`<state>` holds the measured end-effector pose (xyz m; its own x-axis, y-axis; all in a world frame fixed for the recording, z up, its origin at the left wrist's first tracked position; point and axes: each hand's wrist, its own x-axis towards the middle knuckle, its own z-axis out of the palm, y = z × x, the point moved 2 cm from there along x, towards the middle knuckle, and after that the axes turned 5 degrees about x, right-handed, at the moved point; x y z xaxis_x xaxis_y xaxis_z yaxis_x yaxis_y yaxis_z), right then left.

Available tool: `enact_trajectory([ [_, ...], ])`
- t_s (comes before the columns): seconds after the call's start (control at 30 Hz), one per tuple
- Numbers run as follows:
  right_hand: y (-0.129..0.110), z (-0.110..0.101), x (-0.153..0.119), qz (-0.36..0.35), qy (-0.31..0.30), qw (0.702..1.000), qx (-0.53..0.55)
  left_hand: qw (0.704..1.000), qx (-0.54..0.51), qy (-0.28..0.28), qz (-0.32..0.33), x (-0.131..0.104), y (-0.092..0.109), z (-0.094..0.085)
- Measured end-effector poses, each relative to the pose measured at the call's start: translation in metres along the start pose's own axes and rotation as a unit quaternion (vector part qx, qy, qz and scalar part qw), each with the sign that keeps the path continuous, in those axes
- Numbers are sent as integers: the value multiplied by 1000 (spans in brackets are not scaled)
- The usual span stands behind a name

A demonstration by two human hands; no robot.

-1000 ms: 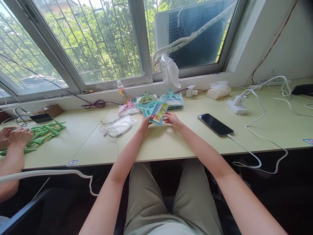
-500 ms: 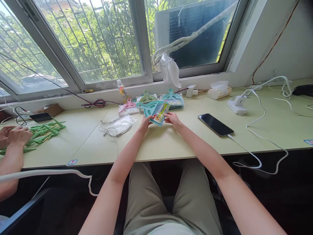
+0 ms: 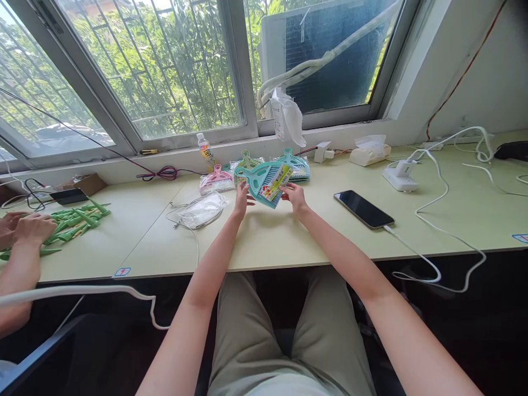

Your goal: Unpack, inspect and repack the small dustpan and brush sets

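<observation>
A teal dustpan-and-brush set point(image 3: 259, 182) with a yellow-green printed label point(image 3: 277, 182) is held tilted above the desk, its handle pointing up and left. My right hand point(image 3: 294, 197) pinches its right edge by the label. At the lower left edge of the set, my left hand point(image 3: 243, 200) has its fingers apart; whether they touch it I cannot tell. Behind it lie more wrapped sets: a pink one point(image 3: 216, 180), a green one point(image 3: 246, 159) and another teal one point(image 3: 293, 160), partly covered by the held set.
A clear plastic bag with cable point(image 3: 201, 211) lies to the left, a black phone point(image 3: 363, 209) on its charging cord to the right. A bottle point(image 3: 205, 151) stands by the window. Another person's hands point(image 3: 31, 228) are at several green pieces point(image 3: 78, 221) far left.
The dustpan-and-brush set has turned and shifted slightly right. My left hand has loosened, its fingers now spread beside the set; my right hand keeps its hold.
</observation>
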<state>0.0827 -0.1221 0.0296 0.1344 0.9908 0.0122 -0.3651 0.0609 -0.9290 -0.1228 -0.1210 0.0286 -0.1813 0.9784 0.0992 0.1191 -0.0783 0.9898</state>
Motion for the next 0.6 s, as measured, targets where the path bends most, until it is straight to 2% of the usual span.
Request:
enact_trajectory([
  [0.07, -1, -2, 2, 3, 17, 1000, -3, 986, 122, 100, 47, 0, 3, -13],
  [0.13, -1, -4, 3, 6, 30, 1000, -2, 939, 261, 203, 91, 0, 4, -30],
  [0.2, 0, -6, 4, 5, 40, 999, 4, 895, 354, 257, 86, 3, 1, -48],
  [0.3, 2, -7, 4, 2, 46, 999, 6, 880, 402, 252, -16, 12, -8, -70],
  [0.37, 3, -7, 5, 3, 46, 999, 1, 881, 406, 238, -60, 17, -12, -75],
  [0.43, 5, -8, 6, 2, 45, 999, -2, 884, 405, 229, -36, 19, -12, -74],
  [0.6, 7, -9, 7, 4, 53, 999, -3, 870, 402, 260, 121, 8, 1, -66],
])
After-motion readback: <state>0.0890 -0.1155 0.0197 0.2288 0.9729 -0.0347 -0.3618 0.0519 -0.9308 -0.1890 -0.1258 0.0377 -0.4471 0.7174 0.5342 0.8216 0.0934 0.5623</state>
